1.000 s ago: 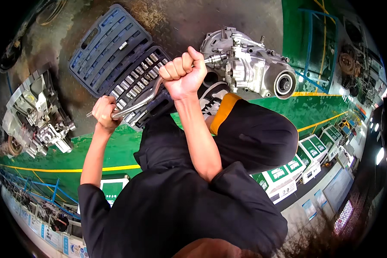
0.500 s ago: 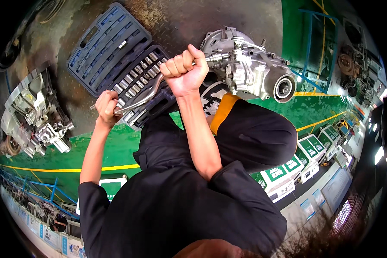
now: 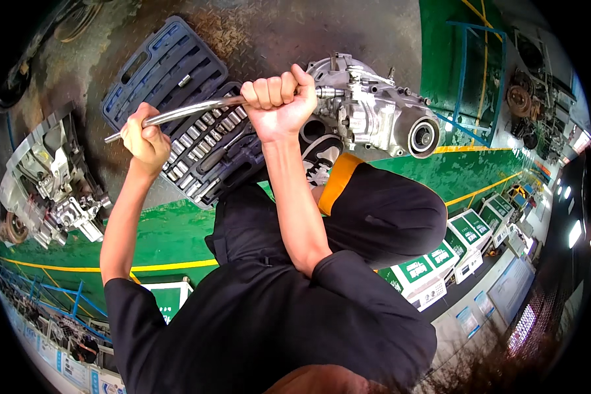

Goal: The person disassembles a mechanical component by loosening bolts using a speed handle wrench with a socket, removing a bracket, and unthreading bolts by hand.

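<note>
My left hand (image 3: 146,138) is closed around the left part of a bent, shiny metal wrench handle (image 3: 194,109). A thin end of the handle sticks out to the left of that fist. My right hand (image 3: 280,105) is wrapped round its other end, thumb up. Just right of the right fist, a socket (image 3: 328,92) reaches the silver gearbox housing (image 3: 374,111); whether it sits on a bolt I cannot make out. Beneath the handle lies an open blue socket set case (image 3: 161,69), with rows of chrome sockets (image 3: 207,134) in its near half.
Another opened gearbox casing (image 3: 49,177) stands on the left. My bent knee (image 3: 387,217) and shoe (image 3: 322,157) are close to the gearbox. Green-and-white boxes (image 3: 433,259) line the lower right. Blue metal frames (image 3: 466,79) rise at the right.
My left hand has moved left and up, swinging the handle's left end away from me. My right hand stays near the gearbox, with its grip kept. The view has shifted slightly.
</note>
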{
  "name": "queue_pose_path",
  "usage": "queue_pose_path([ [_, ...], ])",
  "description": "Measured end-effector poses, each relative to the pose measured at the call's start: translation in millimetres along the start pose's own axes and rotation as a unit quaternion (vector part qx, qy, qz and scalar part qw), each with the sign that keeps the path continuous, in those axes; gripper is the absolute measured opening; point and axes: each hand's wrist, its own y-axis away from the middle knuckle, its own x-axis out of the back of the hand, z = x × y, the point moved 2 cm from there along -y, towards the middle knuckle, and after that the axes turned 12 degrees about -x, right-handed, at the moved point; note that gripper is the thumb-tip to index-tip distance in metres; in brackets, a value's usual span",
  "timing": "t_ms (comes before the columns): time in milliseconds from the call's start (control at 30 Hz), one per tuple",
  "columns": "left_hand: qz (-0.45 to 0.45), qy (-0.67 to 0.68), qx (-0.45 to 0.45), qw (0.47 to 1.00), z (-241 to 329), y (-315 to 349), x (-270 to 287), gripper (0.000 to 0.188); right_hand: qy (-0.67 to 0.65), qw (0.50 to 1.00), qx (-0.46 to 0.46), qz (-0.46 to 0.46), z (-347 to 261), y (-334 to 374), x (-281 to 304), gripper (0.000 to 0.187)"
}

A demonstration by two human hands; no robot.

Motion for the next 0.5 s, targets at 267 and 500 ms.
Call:
queue_pose_path([
  [267,-0.046,0.065,0.282,0.956,31,14,-12,0.041,0.056,0.99,-0.022,0.127,-14,3,1,0.052],
  [500,-0.059,0.082,0.418,0.903,12,28,-31,0.038,0.05,0.99,0.004,0.129,-6,8,11,0.055],
])
